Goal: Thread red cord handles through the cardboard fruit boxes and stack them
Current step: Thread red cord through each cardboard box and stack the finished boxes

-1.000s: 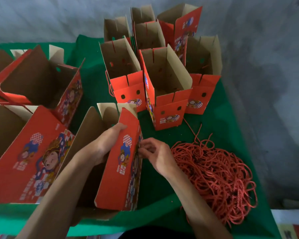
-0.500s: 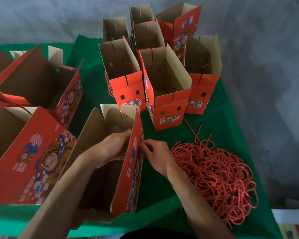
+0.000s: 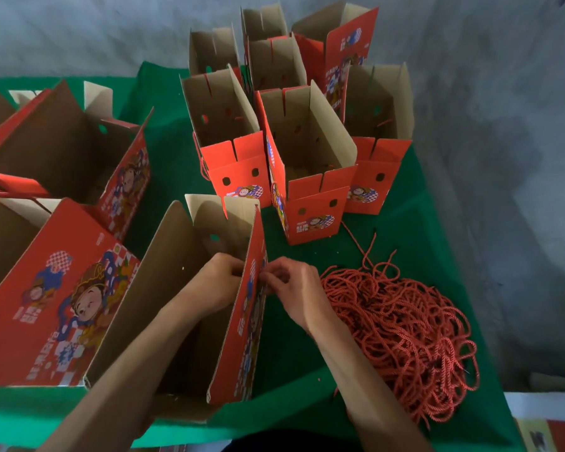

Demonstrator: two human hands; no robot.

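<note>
Cardboard fruit box point(image 3: 238, 337) wall is being pinched between left hand point(image 3: 221, 282) inside and right hand point(image 3: 294, 288) outside; cord pile point(image 3: 402, 334) is lying beside.

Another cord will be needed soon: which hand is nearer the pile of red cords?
Right. The right hand works at the box's outer wall, just left of the pile of red cords; the left hand is inside the box, farther away.

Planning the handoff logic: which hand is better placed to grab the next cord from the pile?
Right. The right hand works at the outer face of the box, directly beside the cord pile. The left hand is inside the box, its wall between it and the pile.
</note>
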